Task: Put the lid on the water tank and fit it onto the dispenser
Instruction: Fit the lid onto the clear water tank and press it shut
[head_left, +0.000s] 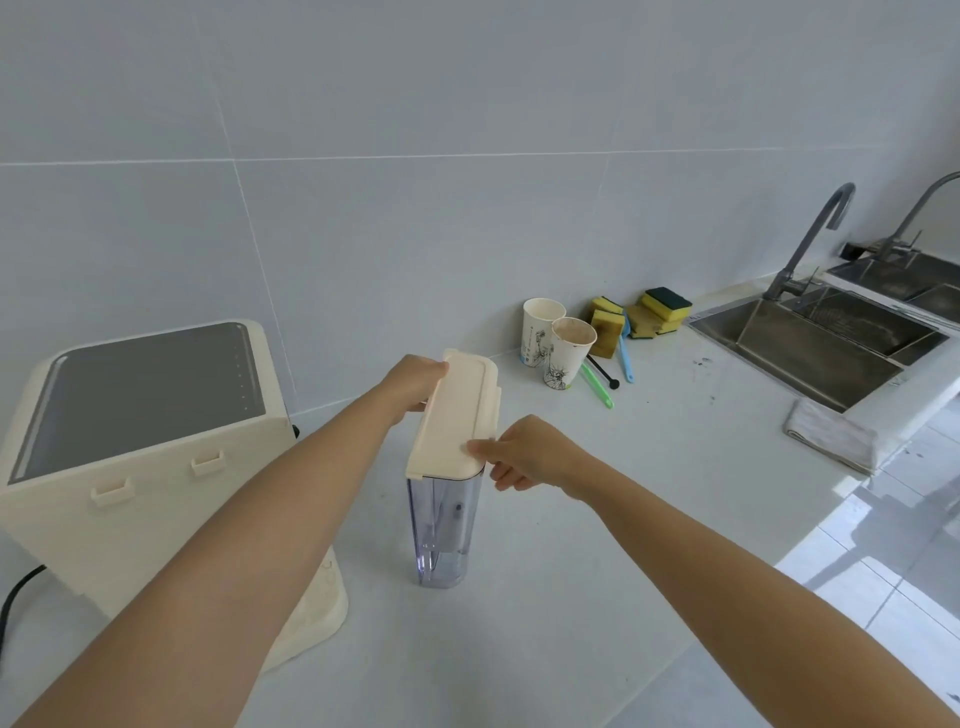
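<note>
You find no text you can read anywhere here. The two paper cups (557, 343) by the wall carry printed line drawings and a small coloured mark near the base (too small and blurred to make out).

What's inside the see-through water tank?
Through the clear wall of the water tank you can see an upright tube-like part. The cream lid, held by the left hand and right hand, covers the top, hiding the upper inside.

Pale surface (519, 649) bounded by tiled wall, dispenser (156, 467) at left edge, water tank (441, 530) mid-surface, paper cups (558, 343) and sponges (639, 317) along back edge, folded cloth (831, 434) at right edge.
</note>
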